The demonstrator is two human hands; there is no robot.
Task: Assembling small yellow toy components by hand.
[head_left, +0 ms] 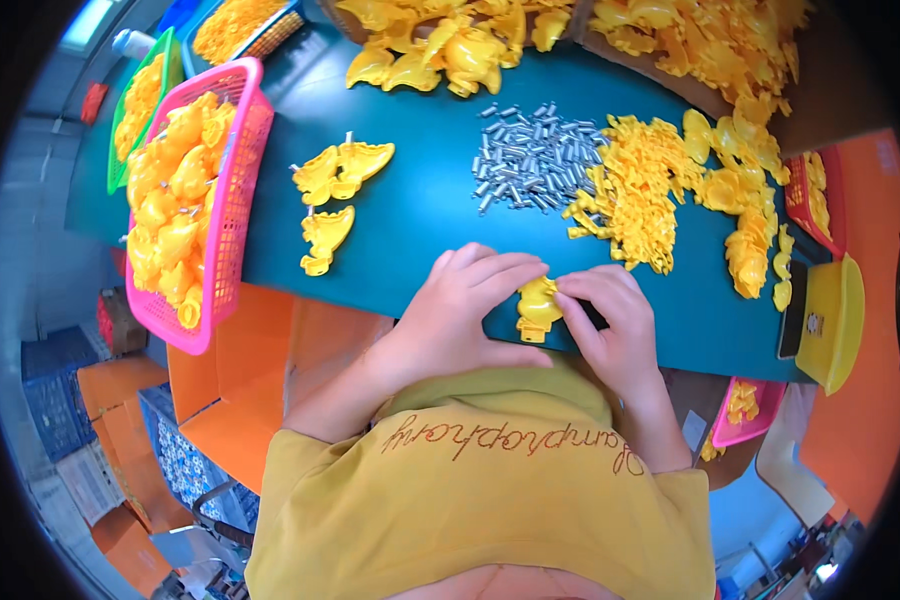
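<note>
At the table's near edge, a glossy yellow plastic shell piece point(538, 308) with a rounded body and a small blocky end sits between my hands. My right hand point(610, 315) pinches its right edge between thumb and fingers. My left hand point(465, 305) is on its other side, thumb spread from stretched fingers whose tips reach the piece's upper end. To the left lie yellow shell pieces point(328, 238) with small metal pins sticking out. Beyond my hands is a heap of short silver metal cylinders point(535, 160), touching a pile of small yellow plastic parts point(642, 185).
A pink basket point(232, 215) of yellow shells stands at the left, beside a green basket point(167, 75). More shells point(435, 50) lie at the far side, near a full cardboard box point(650, 75). A yellow bin point(832, 325) is at the right edge; an orange box point(235, 375) stands below left.
</note>
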